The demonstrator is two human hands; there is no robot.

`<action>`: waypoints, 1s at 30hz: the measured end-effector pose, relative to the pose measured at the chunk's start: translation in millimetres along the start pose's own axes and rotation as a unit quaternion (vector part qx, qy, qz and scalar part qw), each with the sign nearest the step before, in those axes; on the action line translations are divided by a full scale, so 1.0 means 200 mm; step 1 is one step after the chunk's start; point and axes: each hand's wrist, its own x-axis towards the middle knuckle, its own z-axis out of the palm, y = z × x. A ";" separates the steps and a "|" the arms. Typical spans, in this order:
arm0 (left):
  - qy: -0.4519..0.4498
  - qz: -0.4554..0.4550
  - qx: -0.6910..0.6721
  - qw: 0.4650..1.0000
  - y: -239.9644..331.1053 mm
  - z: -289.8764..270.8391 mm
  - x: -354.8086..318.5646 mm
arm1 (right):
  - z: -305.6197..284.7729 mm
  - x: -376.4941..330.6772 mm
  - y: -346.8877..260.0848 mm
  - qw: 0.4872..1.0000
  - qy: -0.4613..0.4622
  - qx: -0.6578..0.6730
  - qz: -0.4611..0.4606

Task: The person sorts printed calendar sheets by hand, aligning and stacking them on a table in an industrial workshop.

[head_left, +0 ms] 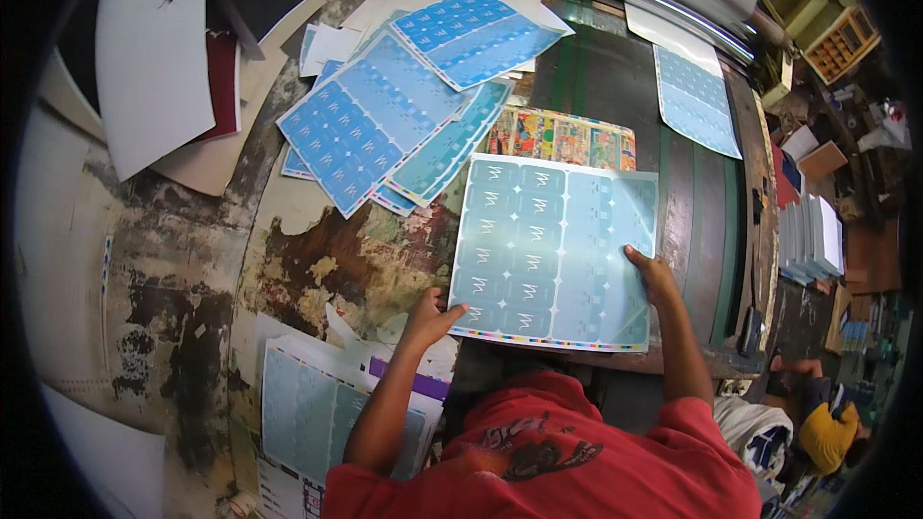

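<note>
Right in front of your chest, in the head view, is the sheet (562, 255), pale blue-green with a strip of colour patches along its near edge. It's over the near part of the dark bed (694, 264), with its far edge just below the comic print (567, 139) as you see it. Can't tell if its underside is resting on anything, or whether it's one layer or a couple.

Handling-wise, I'd call it light and floppy, probably thin card or heavy paper. It looks pretty flat between your hands, but I'd expect it to bow if you only had one side. The face looks smooth, so maybe a bit slick, and a hard pinch could crease or smudge it. Best place to grab is the plain border, opposite sides, light pressure, keeping your thumbs off the print.

As for your fingers: your left hand (431, 319) has the near left corner, thumb on top, the others curled in around the edge, so basically closed to the sheet's thickness. Your right hand (654, 277) is on the right edge, a bit farther up, thumb lying on the face. Its other fingers go mostly out of sight underneath, so it looks like a loose pinch, but how hard you're squeezing, I can't tell.
</note>
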 end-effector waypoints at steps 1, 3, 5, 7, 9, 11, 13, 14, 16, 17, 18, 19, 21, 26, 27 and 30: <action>0.000 0.010 -0.016 1.000 -0.03 0.04 0.02 | -0.03 0.01 0.00 1.000 0.001 0.002 0.004; 0.057 0.052 -0.035 0.996 -0.05 -0.04 0.13 | 0.06 0.03 -0.04 1.000 -0.001 0.013 -0.011; 0.139 0.066 -0.058 0.986 -0.05 -0.05 0.20 | 0.06 -0.03 -0.04 1.000 0.010 0.001 0.000; 0.072 -0.022 -0.228 0.971 0.10 -0.13 0.29 | 0.04 -0.06 -0.05 1.000 0.021 -0.002 0.007; 0.029 -0.049 -0.352 0.934 0.16 -0.20 0.44 | 0.05 -0.06 -0.06 1.000 0.014 0.001 0.001; 0.012 -0.050 -0.406 0.912 0.20 -0.22 0.64 | 0.02 -0.04 -0.03 1.000 -0.002 0.009 -0.015; -0.007 -0.038 -0.467 0.883 0.23 -0.22 0.84 | 0.00 0.02 0.00 1.000 0.011 -0.002 -0.001; 0.009 -0.005 -0.494 0.869 0.19 -0.24 0.96 | 0.03 0.01 -0.01 1.000 0.006 0.000 -0.001; 0.093 -0.023 -0.508 0.856 0.19 -0.26 1.13 | 0.04 0.00 0.00 1.000 0.002 0.003 0.001; 0.133 -0.033 -0.513 0.847 0.19 -0.26 1.20 | 0.03 -0.01 -0.01 1.000 0.008 -0.003 0.001; 0.146 -0.049 -0.540 0.828 0.24 -0.26 1.25 | 0.06 -0.06 -0.04 1.000 0.019 -0.009 0.004; 0.167 -0.044 -0.539 0.825 0.31 -0.27 1.29 | 0.06 -0.09 -0.06 0.999 0.029 -0.013 0.005; 0.215 -0.034 -0.536 0.816 0.42 -0.30 1.37 | 0.05 -0.08 -0.05 0.999 0.031 0.000 0.021; 0.216 -0.017 -0.551 0.806 0.52 -0.41 1.47 | 0.04 -0.07 -0.04 0.999 -0.008 0.019 -0.027; 0.192 0.004 -0.545 0.816 0.46 -0.45 1.46 | 0.04 -0.03 -0.02 1.000 -0.007 0.012 -0.022; 0.138 -0.022 -0.493 0.858 0.41 -0.39 1.33 | 0.00 0.01 0.02 1.000 0.004 -0.002 -0.008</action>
